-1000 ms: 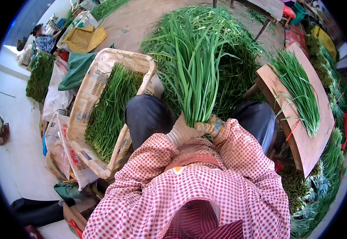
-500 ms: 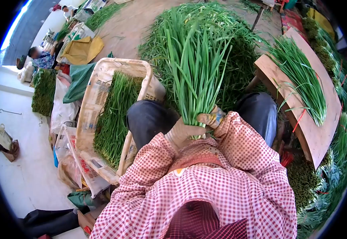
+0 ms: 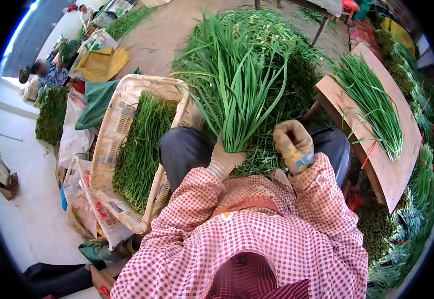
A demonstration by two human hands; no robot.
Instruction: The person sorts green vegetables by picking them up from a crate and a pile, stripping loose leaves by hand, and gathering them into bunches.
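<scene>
My left hand (image 3: 225, 160), in a pale glove, is wrapped round the lower end of a bunch of long green leaves (image 3: 237, 99) that fans upward between my knees. Off to the right of the bunch, my right hand (image 3: 293, 144) is raised over my right knee in a stained glove, its fingers curled; whether they pinch anything is too small to tell. Behind the bunch lies a big heap of loose greens (image 3: 296, 60). On the board (image 3: 334, 92) at the right rests another bunch of greens (image 3: 373, 104).
A dirty white plastic basket (image 3: 102, 159) holding greens stands by my left knee. Bundled greens (image 3: 421, 199) line the far right. Plastic bags and a yellow sack (image 3: 102, 62) lie at the left. Two people (image 3: 55, 74) are at the upper left. Table legs show at the top.
My right hand has let go of the bunch's base and moved right, with its fingers curled. My left hand still holds the bunch, whose leaves now spread wider.
</scene>
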